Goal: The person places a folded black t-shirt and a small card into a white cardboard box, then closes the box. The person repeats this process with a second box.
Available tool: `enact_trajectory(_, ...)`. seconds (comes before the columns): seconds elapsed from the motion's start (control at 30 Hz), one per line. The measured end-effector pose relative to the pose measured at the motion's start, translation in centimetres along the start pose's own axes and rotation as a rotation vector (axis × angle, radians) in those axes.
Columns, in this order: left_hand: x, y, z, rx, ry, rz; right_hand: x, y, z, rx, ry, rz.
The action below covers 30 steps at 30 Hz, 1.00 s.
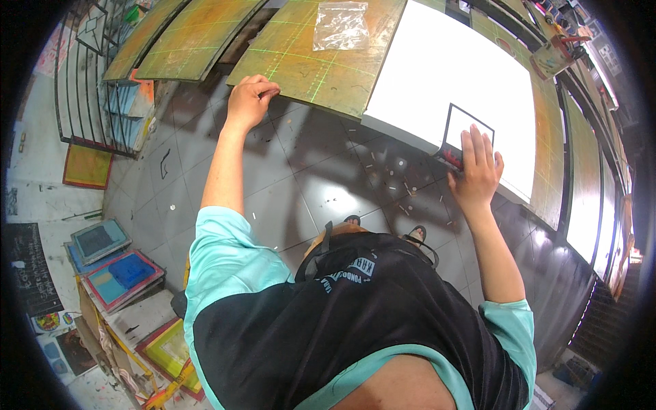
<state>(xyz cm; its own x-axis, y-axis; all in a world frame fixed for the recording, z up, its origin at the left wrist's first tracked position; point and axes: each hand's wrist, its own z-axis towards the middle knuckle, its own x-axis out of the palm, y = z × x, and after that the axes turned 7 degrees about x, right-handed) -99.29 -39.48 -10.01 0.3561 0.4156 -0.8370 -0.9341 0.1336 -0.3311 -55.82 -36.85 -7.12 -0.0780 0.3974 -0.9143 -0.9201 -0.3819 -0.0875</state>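
Note:
My left hand (248,99) has its fingers curled together at the front edge of a yellow-green board with grid lines (342,78); whatever is between the fingertips is unclear. On a white board or sheet (417,68) to the right, my right hand (478,167) lies with fingers stretched out over a black-bordered rectangle (461,123) that has a dark and red lower part. A clear plastic bag (340,26) lies on the grid board, near its far side.
More gridded boards (184,37) extend along both sides. A black wire rack (89,102) stands far left. Stacked screen frames (123,277) lie at lower left. A holder with tools (553,58) sits upper right. Small scraps (400,162) lie on the tiled floor (294,205) around my sandalled feet.

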Motion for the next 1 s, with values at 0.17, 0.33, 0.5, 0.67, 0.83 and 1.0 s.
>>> enact_trajectory(0.17,0.7,0.2,0.3,-0.029,-0.022,-0.048,0.1,-0.1,0.0,0.0,-0.008,0.006)
enact_trajectory(0.33,2.1,1.7,0.5,-0.117,-0.149,-0.227,0.4,-0.1,0.0,0.026,0.009,-0.007)
enact_trajectory(0.5,1.6,-0.1,1.5,-0.392,-0.36,-0.546,0.5,-0.1,-0.1,0.021,0.004,-0.004)
enact_trajectory(0.67,-1.0,-8.0,4.2,-0.393,-0.285,-1.14,-0.3,0.1,-0.1,0.062,0.085,-0.013)
enact_trajectory(0.83,2.3,-17.7,7.3,-0.053,-0.222,-1.065,0.3,-0.1,-0.1,0.061,0.06,-0.017)
enact_trajectory(1.0,6.4,-25.6,10.2,0.25,-0.067,-0.879,0.8,-0.2,-0.1,0.013,-0.037,0.01)
